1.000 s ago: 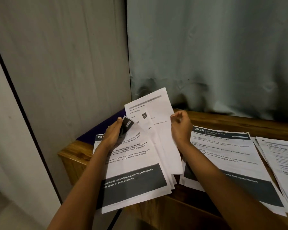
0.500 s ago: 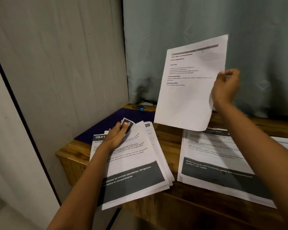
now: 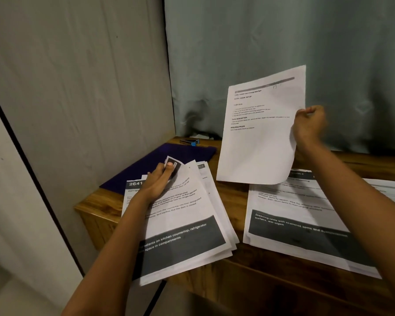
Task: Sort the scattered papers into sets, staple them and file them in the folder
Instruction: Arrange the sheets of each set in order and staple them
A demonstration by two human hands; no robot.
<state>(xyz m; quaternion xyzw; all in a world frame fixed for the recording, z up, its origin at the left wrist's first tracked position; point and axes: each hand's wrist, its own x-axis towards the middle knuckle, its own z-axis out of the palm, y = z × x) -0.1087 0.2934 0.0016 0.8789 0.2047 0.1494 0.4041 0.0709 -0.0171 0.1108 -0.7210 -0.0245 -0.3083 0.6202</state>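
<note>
My left hand (image 3: pixel 160 181) grips the upper left corner of a fanned stack of printed sheets (image 3: pixel 183 226) that lies on the wooden table and overhangs its front edge. My right hand (image 3: pixel 309 125) pinches the right edge of a single white sheet (image 3: pixel 258 133), held upright in the air above the table. Under that sheet lies a second pile of papers (image 3: pixel 299 222) with a dark band near its bottom. A dark purple folder (image 3: pixel 169 156) lies flat in the back left corner, partly under the left stack. A blue and black stapler (image 3: pixel 189 141) rests behind the folder.
The wooden table (image 3: pixel 228 195) fits into a corner, with a grey wall on the left and a grey-green curtain (image 3: pixel 283 42) behind. More loose sheets (image 3: pixel 392 190) lie at the far right. The table's front edge runs below the stacks.
My right hand drew one sheet out of the left stack and raised it into the air, then lowered it a little toward the right pile. The left hand kept its grip.
</note>
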